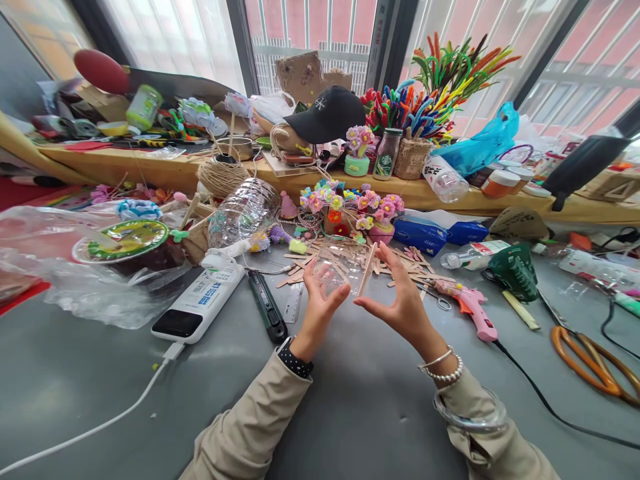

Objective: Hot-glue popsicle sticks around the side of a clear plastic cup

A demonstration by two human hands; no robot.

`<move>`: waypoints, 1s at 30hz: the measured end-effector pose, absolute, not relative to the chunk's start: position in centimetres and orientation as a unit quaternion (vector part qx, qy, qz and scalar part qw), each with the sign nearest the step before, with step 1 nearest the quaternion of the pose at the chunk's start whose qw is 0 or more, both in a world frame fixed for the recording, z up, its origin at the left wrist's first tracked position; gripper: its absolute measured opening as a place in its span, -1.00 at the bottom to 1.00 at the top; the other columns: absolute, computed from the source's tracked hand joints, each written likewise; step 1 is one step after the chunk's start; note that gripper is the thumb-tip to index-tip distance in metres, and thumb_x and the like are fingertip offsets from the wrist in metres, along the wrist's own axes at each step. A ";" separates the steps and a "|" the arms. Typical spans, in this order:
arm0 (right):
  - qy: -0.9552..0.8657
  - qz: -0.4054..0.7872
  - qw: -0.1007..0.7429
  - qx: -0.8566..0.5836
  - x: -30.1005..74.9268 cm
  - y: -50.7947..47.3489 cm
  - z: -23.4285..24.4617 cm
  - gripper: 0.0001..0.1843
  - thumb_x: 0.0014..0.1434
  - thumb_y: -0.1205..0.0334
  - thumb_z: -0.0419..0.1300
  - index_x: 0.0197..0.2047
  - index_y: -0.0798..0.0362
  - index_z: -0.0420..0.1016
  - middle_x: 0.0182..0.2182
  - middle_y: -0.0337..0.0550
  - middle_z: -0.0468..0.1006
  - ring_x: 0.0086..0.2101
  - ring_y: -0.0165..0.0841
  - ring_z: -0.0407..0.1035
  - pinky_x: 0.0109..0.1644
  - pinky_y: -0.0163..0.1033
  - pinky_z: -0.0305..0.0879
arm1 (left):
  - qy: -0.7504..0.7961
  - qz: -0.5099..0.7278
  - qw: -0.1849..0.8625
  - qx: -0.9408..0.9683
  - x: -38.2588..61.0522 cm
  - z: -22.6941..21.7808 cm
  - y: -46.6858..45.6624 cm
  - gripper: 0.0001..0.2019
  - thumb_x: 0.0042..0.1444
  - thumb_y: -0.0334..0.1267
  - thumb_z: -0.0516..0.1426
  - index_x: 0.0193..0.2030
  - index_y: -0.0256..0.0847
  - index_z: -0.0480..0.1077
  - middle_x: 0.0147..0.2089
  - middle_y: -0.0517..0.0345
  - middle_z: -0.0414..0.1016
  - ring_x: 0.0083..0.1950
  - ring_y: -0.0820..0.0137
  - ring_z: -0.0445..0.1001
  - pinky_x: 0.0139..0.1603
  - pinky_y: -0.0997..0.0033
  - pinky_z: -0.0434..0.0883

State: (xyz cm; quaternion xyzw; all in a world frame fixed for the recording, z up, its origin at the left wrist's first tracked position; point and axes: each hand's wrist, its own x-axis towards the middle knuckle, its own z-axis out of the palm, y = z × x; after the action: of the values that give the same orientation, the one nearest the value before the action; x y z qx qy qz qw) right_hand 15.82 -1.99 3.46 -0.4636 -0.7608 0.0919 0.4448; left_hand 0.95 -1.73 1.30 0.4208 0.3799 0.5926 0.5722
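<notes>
over the near part of the grey table [360,413], i have both hands raised off the surface. the left hand [320,310] has thumb and fingers curved around a clear plastic piece [330,273]; the right hand [400,305] pinches a wooden stick [368,268] by its two ends, thumb low, fingertips high. the stick stands tilted at the plastic's right side; whether they touch, i cannot tell. i judge the plastic light, thin, springy and rather slick, so i'd hold it gently by its edge and not squeeze the wall. the stick looks light, stiff and dry, easy to grip, though a hard press on its ends might bow it. beyond the hands lie loose craft sticks [419,268], then, farther back, pink flowers [390,207] in front of a ledge [300,188].
</notes>
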 end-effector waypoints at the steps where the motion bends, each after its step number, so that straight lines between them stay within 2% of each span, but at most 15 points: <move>1: -0.762 0.072 0.443 -0.467 15.7 -2.0 3.4 -0.07 -0.11 -0.02 0.22 0.24 -0.02 -0.17 0.14 0.00 0.14 0.12 -0.18 0.06 0.16 0.02 0.05 | 0.384 0.591 0.576 0.414 1.0 1.3 -1.8 -0.22 -0.16 -0.05 0.20 0.14 0.00 -0.17 0.21 -0.06 -0.02 0.21 0.24 0.10 0.12 0.24 0.14; 5: -0.766 0.007 0.440 -0.470 15.3 -2.3 3.3 -0.14 -0.07 -0.01 0.19 0.22 0.00 -0.11 0.12 0.00 0.19 0.10 -0.17 0.09 0.15 0.03 0.06 | 0.398 0.587 0.581 0.399 1.2 1.4 -1.9 -0.24 -0.15 -0.07 0.20 0.14 0.00 -0.15 0.16 -0.03 0.05 0.11 0.26 0.23 0.07 0.23 0.19; 11: -0.764 -0.025 0.453 -0.460 15.1 -2.5 3.4 -0.19 -0.11 0.00 0.21 0.17 0.06 0.01 0.06 0.03 0.26 0.06 -0.18 0.15 0.12 -0.01 0.10 | 0.384 0.601 0.561 0.420 1.1 1.1 -1.8 -0.26 -0.16 -0.07 0.19 0.11 -0.05 -0.14 0.11 -0.04 0.08 0.05 0.27 0.27 0.05 0.18 0.21; 14: -0.712 0.012 0.492 -0.501 15.6 -2.5 3.5 -0.42 0.03 0.05 0.08 0.11 0.05 0.10 -0.05 0.00 0.40 -0.04 -0.22 0.27 0.05 -0.03 0.18 | 0.368 0.598 0.558 0.442 1.4 0.7 -2.2 -0.26 -0.17 -0.09 0.20 0.10 -0.06 -0.12 0.10 -0.06 0.08 0.06 0.24 0.25 0.04 0.16 0.23; 15: -0.677 0.028 0.514 -0.526 15.7 -2.5 3.6 -0.53 0.11 0.11 -0.01 0.09 0.03 0.13 -0.13 -0.04 0.46 -0.09 -0.26 0.33 0.01 -0.05 0.22 | 0.357 0.591 0.563 0.453 1.6 0.6 -2.4 -0.25 -0.20 -0.11 0.22 0.09 -0.05 -0.11 0.10 -0.05 0.08 0.07 0.22 0.24 0.02 0.16 0.25; 17: -0.632 0.047 0.539 -0.555 16.0 -2.6 3.9 -0.62 0.16 0.19 -0.09 0.05 0.02 0.18 -0.23 -0.09 0.52 -0.19 -0.30 0.39 -0.07 -0.10 0.27 | 0.337 0.582 0.574 0.467 1.9 0.4 -2.7 -0.17 -0.31 -0.15 0.28 0.09 -0.04 -0.10 0.11 -0.05 0.06 0.08 0.21 0.22 0.02 0.18 0.26; 19: -0.653 0.038 0.531 -0.538 16.1 -2.8 4.2 -0.68 0.13 0.22 -0.04 -0.02 0.00 0.27 -0.21 -0.10 0.51 -0.18 -0.31 0.39 -0.04 -0.11 0.25 | 0.338 0.561 0.615 0.439 2.0 0.3 -2.7 -0.23 -0.22 -0.09 0.23 0.09 -0.06 -0.12 0.10 -0.08 0.07 0.05 0.19 0.25 -0.04 0.17 0.30; 21: -0.674 0.045 0.526 -0.516 16.0 -2.8 4.3 -0.68 0.14 0.24 -0.05 -0.02 -0.02 0.26 -0.15 -0.13 0.49 -0.14 -0.32 0.37 0.02 -0.11 0.21 | 0.342 0.570 0.612 0.428 1.7 0.3 -2.3 -0.25 -0.19 -0.08 0.22 0.09 -0.06 -0.11 0.10 -0.06 0.08 0.06 0.20 0.25 -0.03 0.18 0.29; 23: -0.672 0.085 0.523 -0.518 16.2 -2.5 4.1 -0.63 0.14 0.22 -0.05 0.04 -0.02 0.21 -0.12 -0.13 0.48 -0.11 -0.32 0.35 0.02 -0.11 0.20 | 0.352 0.590 0.595 0.418 1.0 0.6 -1.7 -0.25 -0.21 -0.10 0.23 0.08 -0.03 -0.10 0.11 -0.03 0.08 0.07 0.21 0.25 0.00 0.19 0.27; 25: -0.648 0.166 0.519 -0.532 16.7 -1.8 3.7 -0.61 0.13 0.15 -0.02 0.04 0.02 0.20 -0.14 -0.08 0.48 -0.14 -0.31 0.37 -0.07 -0.14 0.27 | 0.366 0.597 0.604 0.380 0.1 0.9 -1.1 -0.31 -0.16 -0.06 0.19 0.07 0.01 -0.09 0.11 -0.01 0.10 0.07 0.22 0.26 -0.01 0.18 0.27; 28: -0.630 0.287 0.467 -0.550 18.1 -0.7 3.1 -0.64 0.10 0.05 -0.01 -0.13 0.09 0.33 -0.37 -0.09 0.55 -0.32 -0.33 0.44 -0.20 -0.19 0.32 | 0.356 0.596 0.641 0.329 -0.7 1.3 -0.5 -0.38 -0.10 -0.02 0.13 0.08 0.00 -0.07 0.09 0.01 0.15 0.05 0.25 0.30 -0.02 0.20 0.29; 30: -0.640 0.297 0.423 -0.569 19.3 -0.2 3.0 -0.66 0.07 0.02 0.03 -0.22 0.10 0.38 -0.39 -0.10 0.54 -0.37 -0.33 0.43 -0.25 -0.21 0.32 | 0.350 0.593 0.656 0.310 -0.9 1.4 -0.3 -0.38 -0.09 -0.01 0.11 0.09 -0.01 -0.07 0.08 0.01 0.18 0.02 0.27 0.33 -0.03 0.22 0.30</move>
State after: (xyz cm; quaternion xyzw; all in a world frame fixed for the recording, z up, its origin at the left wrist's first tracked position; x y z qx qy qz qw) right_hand 19.28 -0.16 2.99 -0.5690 -0.6400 0.2968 0.4227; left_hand -0.93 -0.32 1.37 0.3099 0.3501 0.5928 0.6557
